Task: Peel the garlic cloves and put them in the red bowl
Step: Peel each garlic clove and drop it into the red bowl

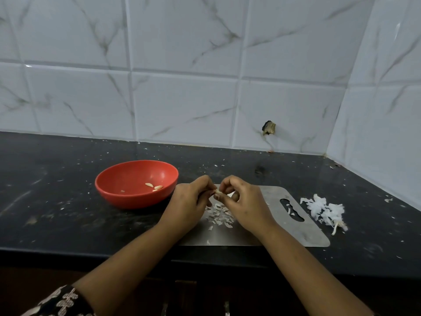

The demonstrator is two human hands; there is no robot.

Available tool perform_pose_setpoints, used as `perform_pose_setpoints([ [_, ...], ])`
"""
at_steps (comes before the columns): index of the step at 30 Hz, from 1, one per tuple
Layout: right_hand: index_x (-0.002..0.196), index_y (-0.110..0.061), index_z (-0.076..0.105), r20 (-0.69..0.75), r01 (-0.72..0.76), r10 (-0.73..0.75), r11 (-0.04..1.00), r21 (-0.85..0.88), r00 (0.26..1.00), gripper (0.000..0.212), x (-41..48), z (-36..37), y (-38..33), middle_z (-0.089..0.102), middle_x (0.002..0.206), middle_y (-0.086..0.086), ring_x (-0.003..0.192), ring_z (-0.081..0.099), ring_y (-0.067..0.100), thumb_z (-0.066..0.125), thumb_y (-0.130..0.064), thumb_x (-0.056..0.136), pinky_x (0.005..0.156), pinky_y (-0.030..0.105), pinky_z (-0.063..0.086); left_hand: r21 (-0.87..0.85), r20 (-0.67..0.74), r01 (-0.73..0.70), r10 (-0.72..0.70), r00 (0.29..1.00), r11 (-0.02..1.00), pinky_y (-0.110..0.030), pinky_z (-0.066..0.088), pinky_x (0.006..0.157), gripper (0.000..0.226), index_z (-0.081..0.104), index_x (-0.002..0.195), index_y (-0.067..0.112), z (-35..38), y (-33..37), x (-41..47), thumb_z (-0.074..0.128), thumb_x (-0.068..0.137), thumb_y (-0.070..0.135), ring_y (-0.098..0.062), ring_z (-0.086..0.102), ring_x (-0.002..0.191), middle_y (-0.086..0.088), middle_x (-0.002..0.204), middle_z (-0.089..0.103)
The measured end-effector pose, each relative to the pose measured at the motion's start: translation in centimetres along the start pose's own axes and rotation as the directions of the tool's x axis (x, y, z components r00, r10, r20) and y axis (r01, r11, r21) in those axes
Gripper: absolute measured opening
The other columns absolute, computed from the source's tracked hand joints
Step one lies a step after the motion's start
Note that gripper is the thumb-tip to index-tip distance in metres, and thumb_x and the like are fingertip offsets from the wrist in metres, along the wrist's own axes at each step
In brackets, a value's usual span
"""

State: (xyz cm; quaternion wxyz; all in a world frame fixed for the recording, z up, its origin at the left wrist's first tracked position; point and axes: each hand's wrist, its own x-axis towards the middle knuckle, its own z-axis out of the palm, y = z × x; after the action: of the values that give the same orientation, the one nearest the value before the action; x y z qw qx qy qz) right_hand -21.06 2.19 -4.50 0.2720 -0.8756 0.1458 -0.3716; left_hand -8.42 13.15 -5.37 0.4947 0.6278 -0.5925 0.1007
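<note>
Both my left hand and right hand pinch one half-hidden garlic clove, fingers curled, three o'clock of red bowl.

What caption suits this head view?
Left hand and right hand pinch a garlic clove above a steel board strewn with skins; peeled cloves lie in the red bowl.

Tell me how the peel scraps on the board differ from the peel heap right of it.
The scraps lie on the steel board, below the clove that the left hand and right hand pinch; the heap lies on the black counter. The scraps are small scattered flakes; the heap is larger clumped sheets with a stem. The scraps look pinkish; the heap whiter. Both are dry garlic skin.
</note>
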Motion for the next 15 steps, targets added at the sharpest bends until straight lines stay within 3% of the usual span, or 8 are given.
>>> perform_pose_setpoints([
  [11, 0.08, -0.037, 0.05, 0.009, 0.03, -0.03, 0.999, -0.037, 1.0, 0.022, -0.06, 0.02, 0.21, 0.057, 0.07, -0.014, 0.053, 0.053, 0.004, 0.071, -0.03, 0.087, 0.053, 0.021, 0.043, 0.05, 0.002, -0.069, 0.069, 0.998, 0.996, -0.015, 0.05, 0.057, 0.009, 0.061, 0.089, 0.008, -0.08, 0.23, -0.02, 0.057, 0.091, 0.0, -0.001, 0.065, 0.066, 0.002, 0.07, 0.069],
  [15, 0.079, -0.037, 0.05, 0.017, 0.046, -0.045, 0.998, -0.047, 0.999, 0.025, -0.03, 0.03, 0.16, 0.06, 0.071, -0.011, 0.055, 0.055, 0.003, 0.071, -0.026, 0.088, 0.055, 0.017, 0.042, 0.024, 0.011, -0.058, 0.057, 0.998, 0.998, -0.022, 0.054, 0.058, 0.012, 0.059, 0.089, 0.01, -0.01, -0.03, 0.04, 0.057, 0.091, -0.001, -0.001, 0.066, 0.067, 0.004, 0.073, 0.068],
])
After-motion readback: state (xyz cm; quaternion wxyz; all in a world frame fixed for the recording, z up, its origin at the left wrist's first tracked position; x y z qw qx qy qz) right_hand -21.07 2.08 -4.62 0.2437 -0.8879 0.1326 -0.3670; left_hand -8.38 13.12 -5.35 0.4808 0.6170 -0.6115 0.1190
